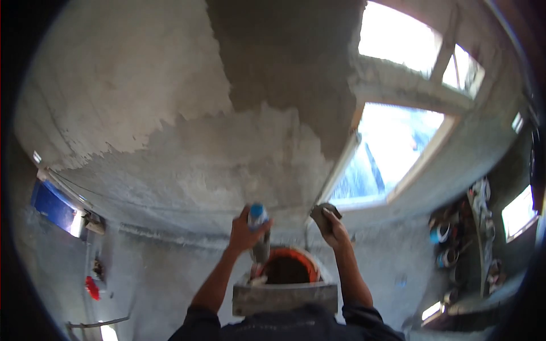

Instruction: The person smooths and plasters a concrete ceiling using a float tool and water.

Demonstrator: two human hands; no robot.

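My left hand point(242, 234) is wrapped round a clear plastic bottle point(260, 218) with a blue top, held in front of the wall. In my right hand point(338, 232) is a grey-brown, flat-sided piece point(323, 220), perhaps a sponge, gripped between thumb and fingers. Below and between both hands stands an orange-rimmed bucket point(311, 262) with dark contents. The plastered wall point(187, 148) ahead has a darker, wet-looking patch point(284, 57) at the top.
A grey plank or ledge point(284, 299) lies between me and the bucket. To the right of the wall is a bright window opening point(392, 153). Buckets point(446, 258) and clutter line the far right. A red object point(92, 288) lies at the left.
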